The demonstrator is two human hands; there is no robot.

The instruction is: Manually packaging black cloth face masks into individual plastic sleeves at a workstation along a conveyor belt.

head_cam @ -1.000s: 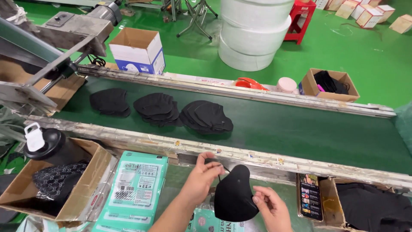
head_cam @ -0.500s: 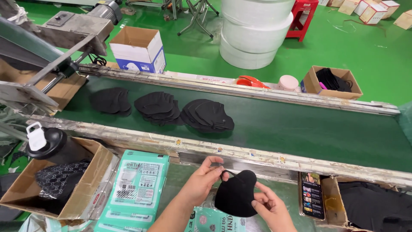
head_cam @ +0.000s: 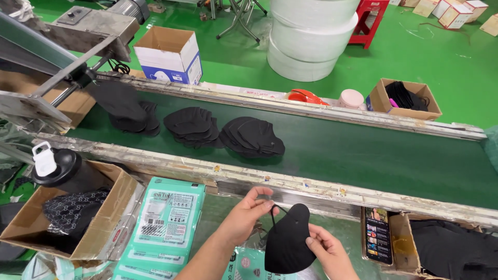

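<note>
Lowered since earlier, the black mask hangs between both hands, left hand pinching its ear loop, right hand gripping its edge.

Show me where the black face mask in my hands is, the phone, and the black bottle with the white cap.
black face mask (head_cam: 288, 243), head view, middle of its panel
phone (head_cam: 377, 236), head view, centre of its screen
black bottle (head_cam: 62, 173), head view, on its body
</note>
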